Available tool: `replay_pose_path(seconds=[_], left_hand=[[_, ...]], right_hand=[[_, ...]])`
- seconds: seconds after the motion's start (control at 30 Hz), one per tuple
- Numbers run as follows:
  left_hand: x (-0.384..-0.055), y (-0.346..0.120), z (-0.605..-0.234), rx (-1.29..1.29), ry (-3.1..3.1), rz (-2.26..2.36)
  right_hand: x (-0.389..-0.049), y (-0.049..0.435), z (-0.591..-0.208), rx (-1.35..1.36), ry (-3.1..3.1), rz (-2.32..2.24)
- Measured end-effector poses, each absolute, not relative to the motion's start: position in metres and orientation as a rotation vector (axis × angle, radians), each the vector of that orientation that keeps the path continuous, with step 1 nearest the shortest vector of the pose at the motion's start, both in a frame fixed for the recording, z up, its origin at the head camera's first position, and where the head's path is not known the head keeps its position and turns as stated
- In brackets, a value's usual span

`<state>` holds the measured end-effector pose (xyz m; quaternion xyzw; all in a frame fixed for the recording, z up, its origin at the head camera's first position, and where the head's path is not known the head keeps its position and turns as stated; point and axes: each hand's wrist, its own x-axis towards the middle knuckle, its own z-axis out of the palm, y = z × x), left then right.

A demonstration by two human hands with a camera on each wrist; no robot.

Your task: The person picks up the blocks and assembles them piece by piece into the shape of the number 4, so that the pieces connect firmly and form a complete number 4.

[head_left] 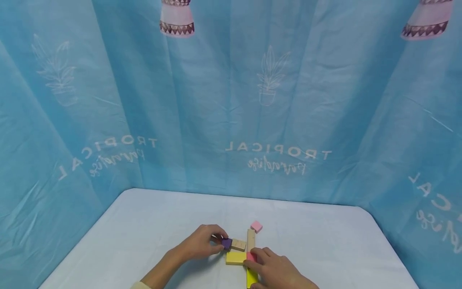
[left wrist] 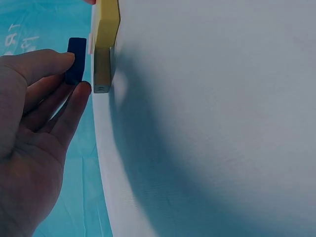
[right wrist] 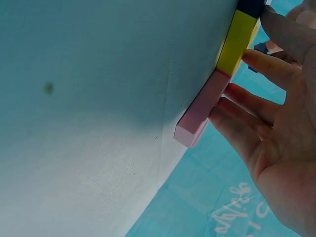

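Note:
In the head view my left hand (head_left: 202,241) pinches a small dark purple block (head_left: 226,243) between thumb and fingertips, beside the left end of a short wooden block (head_left: 238,245). The left wrist view shows the same block (left wrist: 75,60) upright between the fingertips. My right hand (head_left: 276,268) touches a row of blocks with fairly straight fingers. Under them are a pink-red block (head_left: 251,257) and a yellow block (head_left: 252,277). The right wrist view shows a dark navy block (right wrist: 250,7) at the row's end, by a fingertip. Another yellow block (head_left: 236,258) lies crosswise, left of the row.
A longer wooden block (head_left: 251,239) extends the row away from me. Past its far end a loose pink block (head_left: 256,226) lies turned at an angle. Everything sits on a white-covered table (head_left: 162,212). Blue printed curtains (head_left: 209,100) hang behind and at both sides.

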<state>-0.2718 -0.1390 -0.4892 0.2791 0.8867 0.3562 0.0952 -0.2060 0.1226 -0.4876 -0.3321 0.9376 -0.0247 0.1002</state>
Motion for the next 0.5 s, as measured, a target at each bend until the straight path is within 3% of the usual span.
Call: replay_pose_path(seconds=[0.5], left_hand=[[-0.2625,-0.1474,-0.4893,0.882,2.592,1.052]], right_hand=[[-0.2066,0.1251,-0.4884,-0.972,2.757,-0.104]])
